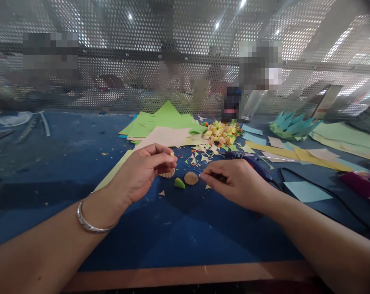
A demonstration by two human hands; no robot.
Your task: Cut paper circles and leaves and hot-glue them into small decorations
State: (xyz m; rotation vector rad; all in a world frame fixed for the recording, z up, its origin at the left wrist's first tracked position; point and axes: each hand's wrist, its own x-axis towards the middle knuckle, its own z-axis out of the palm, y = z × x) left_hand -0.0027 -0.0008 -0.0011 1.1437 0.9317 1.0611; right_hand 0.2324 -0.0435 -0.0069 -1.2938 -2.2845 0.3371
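Observation:
My left hand (146, 169), with a silver bangle at the wrist, pinches a small pale yellow piece (172, 154), mostly hidden by the fingertips. My right hand (238, 177) is closed, thumb against finger; whatever it holds is too small to make out. Between the hands, a round tan disc (191, 178) lies on the blue table (172, 232), close to the right thumb. Another tan disc (169, 174) shows partly beneath my left fingers. Beside them rests a folded green paper piece (179, 183).
Green paper sheets (169, 116) are stacked behind my left hand. A heap of small paper curls (221, 133) and star-shaped scraps (204, 157) lies ahead. Behind my right hand are a blue glue gun (260, 167) and black cable (319, 185). A perforated metal screen (126, 69) rises behind.

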